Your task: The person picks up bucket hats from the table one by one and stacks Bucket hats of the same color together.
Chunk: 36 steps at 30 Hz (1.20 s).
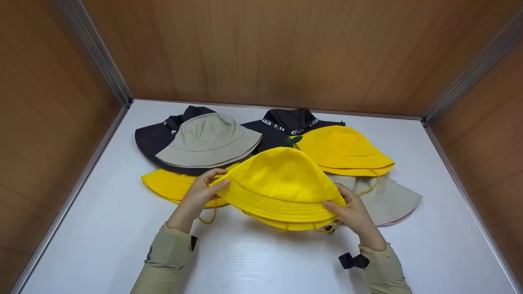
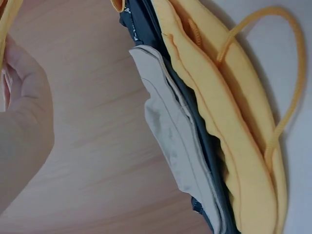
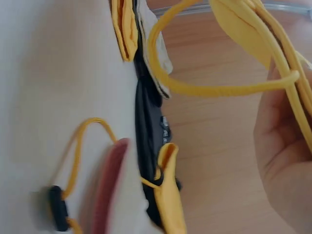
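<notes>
Held item, head view: we list one bright yellow hat (image 1: 282, 183), held up before the other hats, over the white table (image 1: 253, 265).
Left hand (image 1: 200, 196): thumb and fingers pinch the brim's left end.
Right hand (image 1: 353, 210): thumb in front, fingers behind, pinching the right end.
Left pile: beige hat (image 1: 204, 141) on a navy hat (image 1: 149, 141), with a flat yellow hat (image 1: 163, 183) beneath.
Right group: sloping yellow hat (image 1: 343, 149) overlapping a lettered black hat (image 1: 261, 132) and a pale hat (image 1: 394, 202) with a pink edge.
Pile edge, left wrist view: we see the layers side-on, a cord loop (image 2: 297, 63) hanging out; the left hand is partly cut off.
Brim and cord, right wrist view: fingers curl behind the brim; a yellow cord (image 3: 156, 48) dangles from it. Below lies a black toggle (image 3: 58, 208).
Risk: we judge the dangling cord could snag and drag neighbouring hats; a loosened pinch could let the brim sag.
Containers: we find no box or bin; whether another hat nests inside the held one, we cannot tell.
</notes>
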Available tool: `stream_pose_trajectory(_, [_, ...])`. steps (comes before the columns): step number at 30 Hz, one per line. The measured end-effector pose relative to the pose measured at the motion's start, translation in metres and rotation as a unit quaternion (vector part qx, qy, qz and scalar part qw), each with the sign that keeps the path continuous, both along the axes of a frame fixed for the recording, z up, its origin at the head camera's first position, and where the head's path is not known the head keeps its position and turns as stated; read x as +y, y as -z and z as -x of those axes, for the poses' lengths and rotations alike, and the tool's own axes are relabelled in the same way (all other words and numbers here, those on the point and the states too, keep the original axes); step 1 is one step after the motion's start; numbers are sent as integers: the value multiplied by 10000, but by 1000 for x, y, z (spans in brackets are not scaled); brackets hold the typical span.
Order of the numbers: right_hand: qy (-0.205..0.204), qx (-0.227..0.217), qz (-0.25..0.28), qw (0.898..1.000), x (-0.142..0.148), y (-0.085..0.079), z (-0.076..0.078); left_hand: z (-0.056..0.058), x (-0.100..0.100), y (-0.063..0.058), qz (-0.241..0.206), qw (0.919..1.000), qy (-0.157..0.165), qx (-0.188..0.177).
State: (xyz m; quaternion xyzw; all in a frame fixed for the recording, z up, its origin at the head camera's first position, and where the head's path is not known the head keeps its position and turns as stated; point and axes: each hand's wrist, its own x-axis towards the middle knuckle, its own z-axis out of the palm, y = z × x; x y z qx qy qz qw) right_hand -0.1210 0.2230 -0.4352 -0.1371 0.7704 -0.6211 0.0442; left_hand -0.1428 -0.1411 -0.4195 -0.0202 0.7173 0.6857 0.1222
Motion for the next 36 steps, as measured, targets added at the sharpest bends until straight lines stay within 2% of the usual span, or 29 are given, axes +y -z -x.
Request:
stream_pose_trajectory(3, [-189, 702, -233, 9971, 0, -11, -6, 3, -5, 7, -119, 9997, 138, -144])
stream_pose_trajectory(7, [-397, 1268, -313, 9906, 0, -24, -14, 4, -9, 13, -57, 9994, 321, -84])
stream_pose_trajectory(13, [-728, 1642, -77, 9837, -2, -31, -19, 1, -11, 14, 234, 9962, 750, 369])
stream_pose_trajectory(17, [-892, 1652, -78, 9822, -5, -28, -18, -4, -15, 13, 416, 9918, 1005, 677])
stream_pose_trajectory(21, [-782, 1371, -243, 9872, -10, -22, -16, -7, -20, 13, 641, 9902, 1034, 686])
stream_pose_trajectory(27, [-452, 403, -598, 9964, -23, -10, -11, -8, -29, 15, 1073, 9914, 614, 432])
stream_pose_trajectory(31, [-625, -179, -468, 9968, -36, -5, -6, -9, -39, 14, 1386, 9879, 516, 457])
stream_pose_trajectory(36, [-838, -723, -371, 9932, -50, 3, 2, -10, -55, 10, 1898, 9797, 513, 382])
